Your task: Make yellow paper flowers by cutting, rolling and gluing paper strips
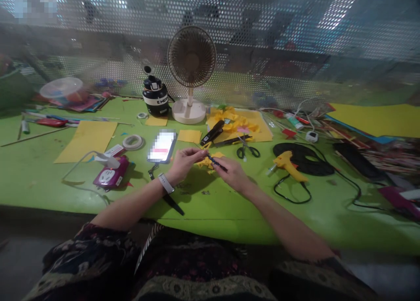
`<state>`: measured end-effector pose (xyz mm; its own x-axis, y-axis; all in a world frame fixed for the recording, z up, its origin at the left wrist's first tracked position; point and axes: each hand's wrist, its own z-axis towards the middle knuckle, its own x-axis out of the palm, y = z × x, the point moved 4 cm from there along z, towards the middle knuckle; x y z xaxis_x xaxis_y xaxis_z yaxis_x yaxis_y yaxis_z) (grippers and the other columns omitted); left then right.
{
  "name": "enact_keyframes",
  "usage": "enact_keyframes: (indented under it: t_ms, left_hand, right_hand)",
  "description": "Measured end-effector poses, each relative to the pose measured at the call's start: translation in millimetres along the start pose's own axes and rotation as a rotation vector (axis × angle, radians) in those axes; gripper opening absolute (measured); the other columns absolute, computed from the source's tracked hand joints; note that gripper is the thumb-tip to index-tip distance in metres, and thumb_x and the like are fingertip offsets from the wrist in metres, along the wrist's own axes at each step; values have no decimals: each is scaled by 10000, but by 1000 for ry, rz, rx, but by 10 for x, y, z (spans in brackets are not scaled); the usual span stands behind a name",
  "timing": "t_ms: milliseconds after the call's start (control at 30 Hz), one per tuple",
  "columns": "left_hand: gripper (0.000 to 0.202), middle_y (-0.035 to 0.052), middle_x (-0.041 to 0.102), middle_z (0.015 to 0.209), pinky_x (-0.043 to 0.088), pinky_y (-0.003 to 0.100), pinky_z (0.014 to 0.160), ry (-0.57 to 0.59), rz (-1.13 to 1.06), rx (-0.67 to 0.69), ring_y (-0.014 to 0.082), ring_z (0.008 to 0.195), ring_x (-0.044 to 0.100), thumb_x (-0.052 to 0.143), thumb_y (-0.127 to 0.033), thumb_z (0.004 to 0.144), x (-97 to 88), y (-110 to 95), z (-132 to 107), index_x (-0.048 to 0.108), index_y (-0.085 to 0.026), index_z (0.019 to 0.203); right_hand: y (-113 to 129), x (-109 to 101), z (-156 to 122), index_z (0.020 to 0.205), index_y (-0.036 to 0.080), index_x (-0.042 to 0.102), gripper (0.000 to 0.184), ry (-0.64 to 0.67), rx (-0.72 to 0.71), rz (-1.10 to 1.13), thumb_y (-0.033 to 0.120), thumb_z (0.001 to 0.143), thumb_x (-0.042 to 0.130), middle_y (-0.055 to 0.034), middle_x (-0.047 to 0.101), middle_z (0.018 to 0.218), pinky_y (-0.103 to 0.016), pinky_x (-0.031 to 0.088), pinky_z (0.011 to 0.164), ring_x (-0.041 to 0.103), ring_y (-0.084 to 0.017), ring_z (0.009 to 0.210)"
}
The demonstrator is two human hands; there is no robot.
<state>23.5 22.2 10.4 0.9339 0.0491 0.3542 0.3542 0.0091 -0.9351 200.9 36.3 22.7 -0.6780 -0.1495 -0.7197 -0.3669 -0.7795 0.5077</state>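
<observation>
Left of the scissors (pixel 246 145), the right hand (pixel 231 173)'s grip is closed on a slim dark item (pixel 215 162) above yellow scraps (pixel 205 163); the left hand (pixel 186 162)'s grip I cannot tell. Behind the scissors, shaped yellow pieces (pixel 231 114) seem finished; the scraps do not.

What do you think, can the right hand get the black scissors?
Probably yes: the black scissors lie close beyond the right hand, with bare green table between. But that hand holds a thin dark thing, so it may need to let go first.
</observation>
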Motion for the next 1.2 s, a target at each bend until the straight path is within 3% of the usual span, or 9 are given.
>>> enact_keyframes:
  t_ms: [200, 400, 800, 1200]
  left_hand:
    - [293, 68, 776, 857, 541, 371, 940, -52, -53, 34, 159, 824, 729, 870, -372, 664, -11, -76, 15, 755, -141, 804]
    - [319, 76, 783, 885, 534, 380, 966, -4, -76, 19, 172, 865, 737, 876, -363, 658, 4, -82, 28, 770, -145, 865]
    - [256, 78, 783, 955, 555, 356, 922, 77, -15, 58, 174, 901, 726, 849, -342, 707, -39, -74, 41, 789, -174, 890]
    - [244, 75, 785, 927, 557, 377, 931, 63, -33, 78, 179, 884, 733, 855, -346, 696, -17, -45, 33, 789, -181, 864]
  right_hand:
    - [-35, 5, -10, 1210, 187, 699, 330, -16, 37, 2, 329, 994, 494, -114, 748, 1051, -405, 572, 816, 700, -244, 917]
    - [-53, -11, -12, 1233, 187, 700, 341, 0, 71, 5, 310, 985, 500, -116, 749, 1080, -421, 572, 839, 708, -260, 941]
    - [-47, -31, 0, 1258, 179, 690, 349, 1, 37, 10, 308, 989, 508, -126, 751, 1085, -427, 577, 831, 711, -254, 924]
    - [-45, -37, 9, 1223, 187, 706, 332, 11, 6, 14, 309, 991, 501, -118, 759, 1061, -423, 584, 813, 713, -250, 898]
